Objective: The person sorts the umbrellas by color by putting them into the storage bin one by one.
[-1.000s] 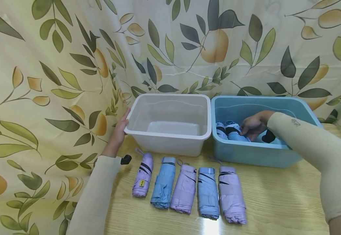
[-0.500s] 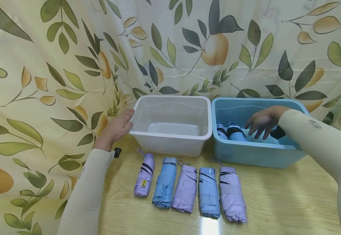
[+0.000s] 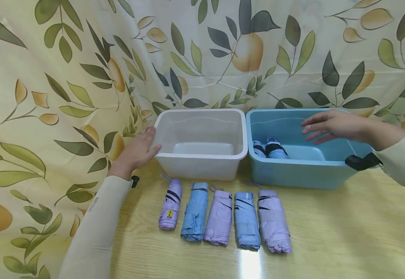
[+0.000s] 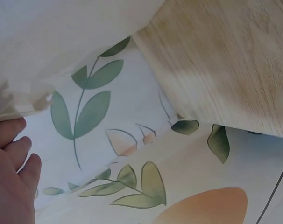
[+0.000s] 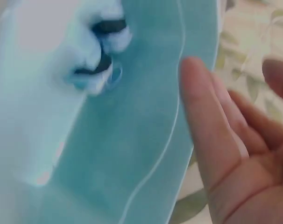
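Observation:
My right hand (image 3: 335, 126) hovers over the blue bin (image 3: 293, 162) with its fingers extended and nothing between them. In that bin, two folded blue umbrellas (image 3: 275, 150) with black bands stand at the left end; the right wrist view shows their black bands (image 5: 97, 65) blurred. My left hand (image 3: 135, 151) rests at the left rim of the white bin (image 3: 202, 166), fingers straight. The left wrist view catches that hand's fingers (image 4: 27, 168) at the pale rim. Inside, the white bin shows only its bare floor.
In front of the bins lies a row of folded umbrellas on the wooden table (image 3: 328, 232): a slim lilac one (image 3: 171, 205), a blue one (image 3: 194, 213), a lilac one (image 3: 219, 219), another blue one (image 3: 246, 221) and a larger lilac one (image 3: 273, 221). A leaf-patterned curtain (image 3: 202, 85) hangs behind and left.
My right hand has let go of a blue umbrella in the blue bin and risen up and to the right, its fingers opening. My left hand has shifted slightly at the white rim.

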Available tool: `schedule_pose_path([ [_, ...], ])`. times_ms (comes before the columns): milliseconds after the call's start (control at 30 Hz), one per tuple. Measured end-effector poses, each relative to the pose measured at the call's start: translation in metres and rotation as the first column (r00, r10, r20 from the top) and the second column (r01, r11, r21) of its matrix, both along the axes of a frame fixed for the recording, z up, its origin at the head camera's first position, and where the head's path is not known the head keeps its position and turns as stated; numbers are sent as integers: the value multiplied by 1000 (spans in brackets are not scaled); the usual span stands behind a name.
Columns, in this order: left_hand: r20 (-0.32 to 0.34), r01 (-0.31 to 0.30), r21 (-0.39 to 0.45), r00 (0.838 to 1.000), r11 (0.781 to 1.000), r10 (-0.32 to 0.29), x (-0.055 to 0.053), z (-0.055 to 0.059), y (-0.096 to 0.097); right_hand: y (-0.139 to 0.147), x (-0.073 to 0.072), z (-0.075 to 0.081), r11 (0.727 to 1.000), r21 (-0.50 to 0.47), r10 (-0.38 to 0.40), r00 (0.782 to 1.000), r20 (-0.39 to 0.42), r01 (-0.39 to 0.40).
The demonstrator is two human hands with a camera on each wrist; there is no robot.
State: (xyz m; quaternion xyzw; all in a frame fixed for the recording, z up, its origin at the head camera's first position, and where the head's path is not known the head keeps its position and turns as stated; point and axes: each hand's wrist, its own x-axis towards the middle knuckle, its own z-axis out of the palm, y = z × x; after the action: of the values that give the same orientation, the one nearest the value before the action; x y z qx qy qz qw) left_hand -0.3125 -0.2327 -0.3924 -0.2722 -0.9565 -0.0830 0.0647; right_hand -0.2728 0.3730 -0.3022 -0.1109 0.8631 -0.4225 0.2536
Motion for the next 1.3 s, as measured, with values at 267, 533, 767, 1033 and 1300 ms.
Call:
schedule_pose_path([
  [267, -1, 6, 19, 1000, 1000, -6, 0, -3, -3, -14, 46, -5, 944, -287, -162, 987, 19, 161],
  [533, -21, 6, 58, 1000, 998, -5, -7, -6, -2, -30, 65, -23, 921, -359, -150, 988, 41, 155],
  [767, 8, 26, 52, 1000, 998, -27, -3, -5, -3, -41, 96, -35, 906, -392, -137, 986, 93, 163],
  [1033, 39, 18, 37, 999, 999, -20, 1, 0, -8, -53, 118, -60, 897, -415, -73, 976, 205, 155],
  [1300, 37, 14, 56, 999, 998, -16, -1, -5, -4, -56, 131, -97, 881, -415, -97, 946, 310, 226],
])
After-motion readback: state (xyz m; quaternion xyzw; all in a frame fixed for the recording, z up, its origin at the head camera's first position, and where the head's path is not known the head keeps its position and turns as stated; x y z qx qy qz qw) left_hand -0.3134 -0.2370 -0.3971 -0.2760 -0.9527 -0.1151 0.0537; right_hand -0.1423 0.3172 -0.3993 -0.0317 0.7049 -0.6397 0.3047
